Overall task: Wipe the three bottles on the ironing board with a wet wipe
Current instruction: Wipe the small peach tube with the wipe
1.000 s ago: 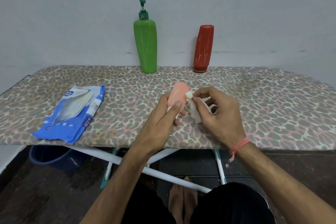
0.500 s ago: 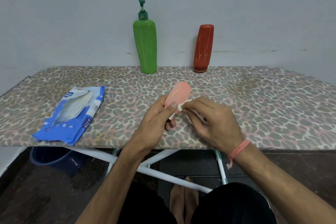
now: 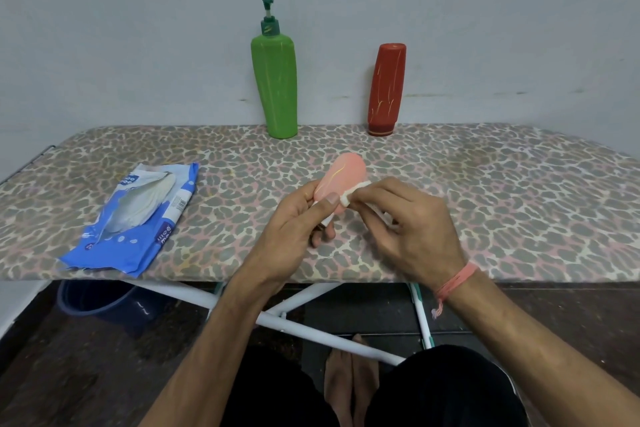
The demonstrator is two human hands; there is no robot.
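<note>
The left hand [image 3: 294, 218] grips the pink bottle [image 3: 341, 180] above the ironing board [image 3: 485, 211], near the middle of its near edge. The right hand [image 3: 405, 222] pinches a white wet wipe [image 3: 349, 196] against the bottle's side. The green pump bottle [image 3: 275, 87] and red bottle [image 3: 386, 90] stand upright at the far edge, well apart. A blue wipe pack [image 3: 138, 218] lies near the left end, reaching the near edge.

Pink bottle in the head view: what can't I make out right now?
- Pink bottle: lower end and cap hidden by the left hand.
- Wet wipe: mostly hidden under the right hand.
- Wipes pack: print too small to read.
- Green pump bottle, red bottle: backs unseen.
</note>
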